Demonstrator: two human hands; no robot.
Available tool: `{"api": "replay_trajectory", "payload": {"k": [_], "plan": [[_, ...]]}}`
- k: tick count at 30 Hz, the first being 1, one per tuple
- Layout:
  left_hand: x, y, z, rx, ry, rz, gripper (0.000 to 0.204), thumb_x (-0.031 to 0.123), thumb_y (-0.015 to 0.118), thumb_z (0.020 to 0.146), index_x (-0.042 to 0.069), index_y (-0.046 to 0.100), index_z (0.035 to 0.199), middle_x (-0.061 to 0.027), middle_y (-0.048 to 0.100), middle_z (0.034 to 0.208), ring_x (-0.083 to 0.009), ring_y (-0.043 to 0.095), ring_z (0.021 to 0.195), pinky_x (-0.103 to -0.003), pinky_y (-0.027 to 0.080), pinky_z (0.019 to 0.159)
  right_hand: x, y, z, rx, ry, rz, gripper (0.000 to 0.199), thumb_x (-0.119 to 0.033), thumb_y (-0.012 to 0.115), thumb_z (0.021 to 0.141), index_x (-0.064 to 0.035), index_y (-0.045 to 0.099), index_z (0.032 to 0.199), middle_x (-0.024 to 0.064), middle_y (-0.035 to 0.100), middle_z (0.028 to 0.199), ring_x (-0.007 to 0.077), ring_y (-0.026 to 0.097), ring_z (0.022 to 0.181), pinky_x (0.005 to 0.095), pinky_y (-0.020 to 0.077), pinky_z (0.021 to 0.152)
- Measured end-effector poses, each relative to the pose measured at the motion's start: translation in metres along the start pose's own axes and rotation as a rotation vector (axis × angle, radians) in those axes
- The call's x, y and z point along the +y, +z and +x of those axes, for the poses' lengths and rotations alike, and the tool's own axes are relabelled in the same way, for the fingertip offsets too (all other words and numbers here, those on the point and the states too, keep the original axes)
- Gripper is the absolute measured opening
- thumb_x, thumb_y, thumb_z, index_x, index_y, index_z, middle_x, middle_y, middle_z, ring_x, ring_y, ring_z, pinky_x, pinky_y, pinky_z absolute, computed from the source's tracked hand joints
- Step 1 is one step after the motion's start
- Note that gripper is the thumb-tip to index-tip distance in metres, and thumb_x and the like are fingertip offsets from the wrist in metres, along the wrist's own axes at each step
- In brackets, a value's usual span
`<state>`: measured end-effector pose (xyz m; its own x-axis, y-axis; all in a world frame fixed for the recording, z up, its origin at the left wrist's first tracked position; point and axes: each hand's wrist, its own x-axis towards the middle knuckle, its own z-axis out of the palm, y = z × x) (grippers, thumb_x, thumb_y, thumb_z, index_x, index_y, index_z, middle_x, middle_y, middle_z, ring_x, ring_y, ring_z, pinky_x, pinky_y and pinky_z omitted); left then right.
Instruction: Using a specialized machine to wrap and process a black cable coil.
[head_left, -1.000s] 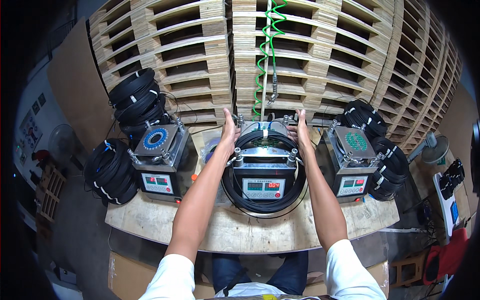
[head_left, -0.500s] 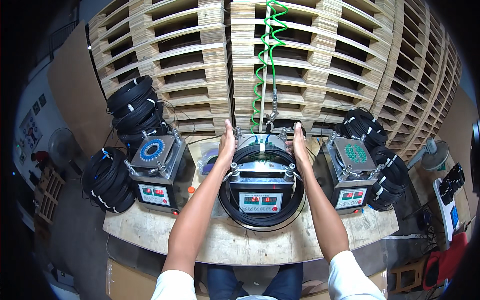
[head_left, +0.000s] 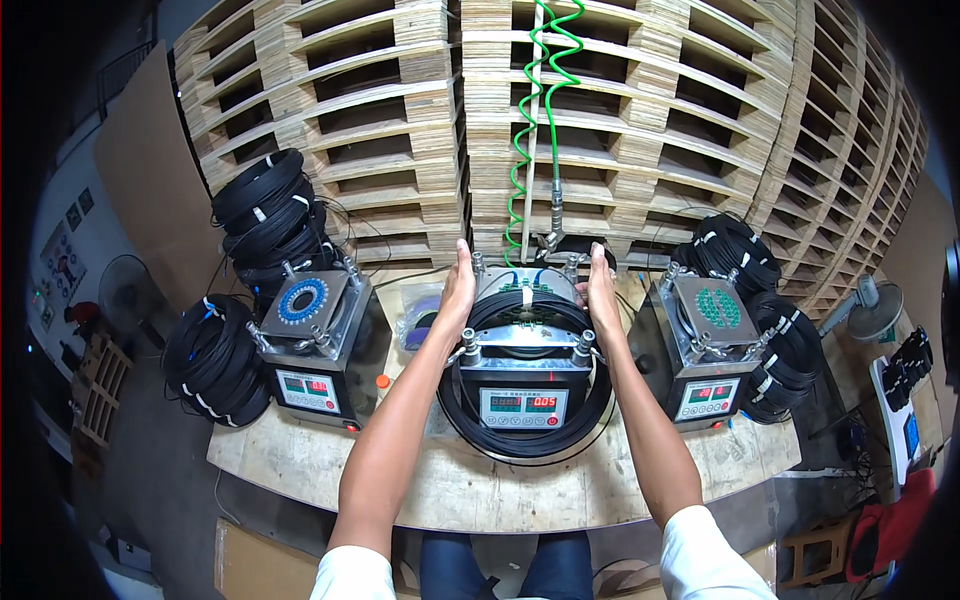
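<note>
A coil of black cable [head_left: 470, 425] hangs around the middle benchtop machine [head_left: 572, 388], a metal-and-black box with a lit display [head_left: 523, 407] on its front. White tape binds the coil at the top. Blue and green cable ends sit in the metal plate [head_left: 500, 281] on the machine, partly covered by the coil. My left hand [head_left: 459, 290] lies along the machine's left side, fingers stretched upward. At the right side my right hand [head_left: 601, 294] mirrors it, its fingers also straight and some hidden behind the palm. Neither hand grasps anything visible.
Similar machines stand left [head_left: 312, 345] and right [head_left: 697, 350], with stacked black cable coils [head_left: 215, 365] beside them. Behind the wooden table [head_left: 330, 475] rise pallets [head_left: 420, 110]. A green coiled air hose [head_left: 556, 150] hangs in front. An orange-capped bottle [head_left: 383, 381] is near my left forearm.
Digits on the middle machine's display have changed. Both hands stay at its sides, almost still; the view has shifted slightly.
</note>
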<state>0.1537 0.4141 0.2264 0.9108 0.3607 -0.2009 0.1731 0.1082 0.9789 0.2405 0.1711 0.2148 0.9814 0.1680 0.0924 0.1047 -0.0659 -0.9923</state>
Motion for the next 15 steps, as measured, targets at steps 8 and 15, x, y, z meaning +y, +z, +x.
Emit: {"api": "replay_trajectory", "payload": {"k": [8,15], "plan": [[-0.008,0.02,0.002,0.282,0.145,0.084,0.088,0.075,0.025,0.095,-0.003,0.053,0.126,-0.0155,0.058,0.106,-0.0236,0.059,0.09,-0.035,0.048,0.081,0.008,0.001,0.009,-0.097,-0.108,-0.044,0.085,-0.072,0.025,0.098,-0.0095,0.028,0.156,0.0047,0.035,0.157,0.0162,0.048,0.087,0.0282,0.0419,0.076],[-0.011,0.021,0.007,0.329,0.192,-0.02,0.08,0.077,0.03,0.093,0.002,0.051,0.111,-0.0061,0.048,0.081,-0.0168,0.05,0.07,-0.031,0.042,0.06,0.031,0.004,0.024,-0.081,-0.137,-0.021,0.091,-0.076,0.026,0.094,-0.0061,0.035,0.152,0.0075,0.054,0.119,0.0144,0.04,0.076,0.0277,0.0374,0.07]]}}
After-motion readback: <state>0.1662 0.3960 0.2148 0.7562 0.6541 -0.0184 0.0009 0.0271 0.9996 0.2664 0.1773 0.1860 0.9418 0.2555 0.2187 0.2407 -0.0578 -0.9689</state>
